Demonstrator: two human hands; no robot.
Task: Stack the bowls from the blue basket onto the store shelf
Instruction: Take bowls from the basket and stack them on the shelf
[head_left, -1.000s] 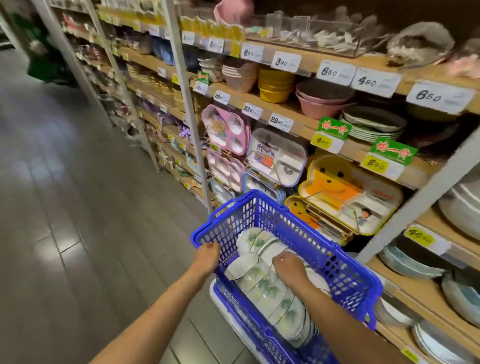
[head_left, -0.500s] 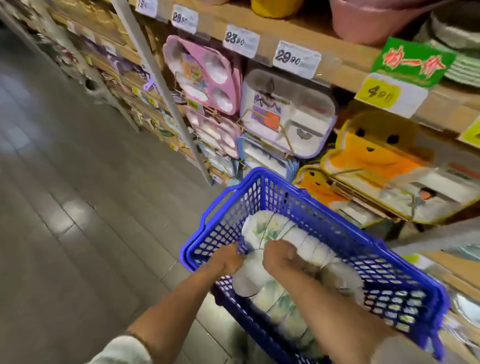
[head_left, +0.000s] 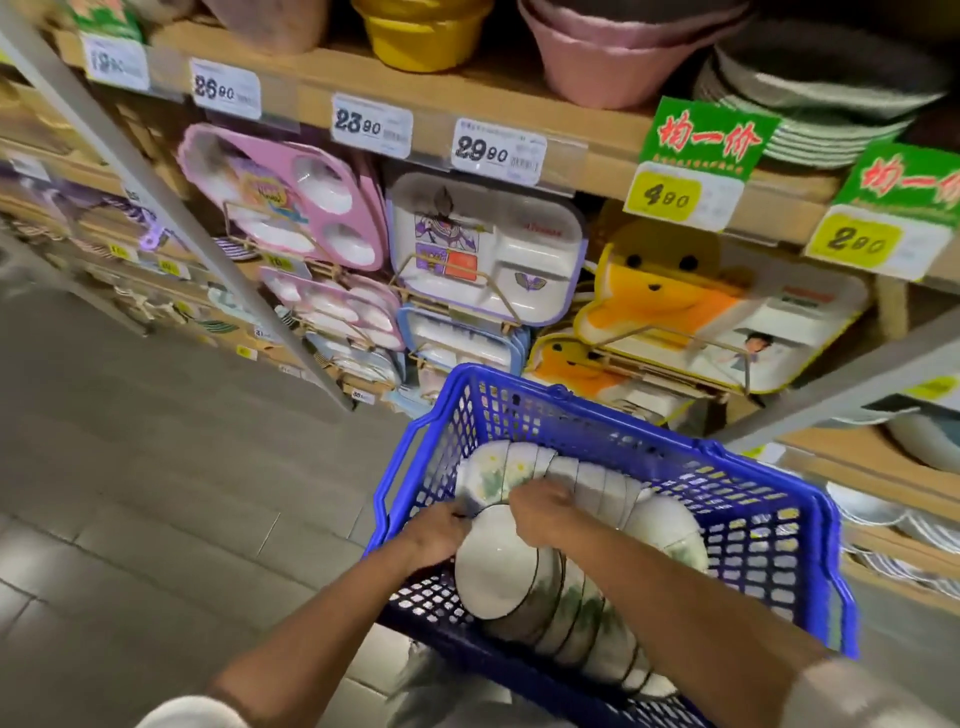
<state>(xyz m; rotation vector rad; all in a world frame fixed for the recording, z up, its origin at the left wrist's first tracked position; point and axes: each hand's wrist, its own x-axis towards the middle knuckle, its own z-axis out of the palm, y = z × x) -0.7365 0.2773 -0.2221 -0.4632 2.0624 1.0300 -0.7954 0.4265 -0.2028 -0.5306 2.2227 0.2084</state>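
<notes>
A blue plastic basket (head_left: 769, 525) stands low in front of the store shelf (head_left: 519, 111). Inside it lie rows of white bowls with green leaf prints, nested on their sides. My left hand (head_left: 439, 535) grips the left rim of the nearest row of bowls (head_left: 524, 587). My right hand (head_left: 545, 512) grips the top of the same row from the right. A second row of bowls (head_left: 566, 475) lies behind my hands.
Divided kids' trays, pink (head_left: 291, 202), white (head_left: 488, 249) and orange (head_left: 675, 306), hang on wire racks behind the basket. Yellow (head_left: 421, 31) and pink bowls (head_left: 608, 57) sit on the upper shelf above price tags. A grey shelf post (head_left: 171, 202) slants at left. Grey tile floor (head_left: 156, 493) spreads left.
The view has moved closer and lower to the basket. My left hand left the basket's rim and joined my right hand on the near row of bowls.
</notes>
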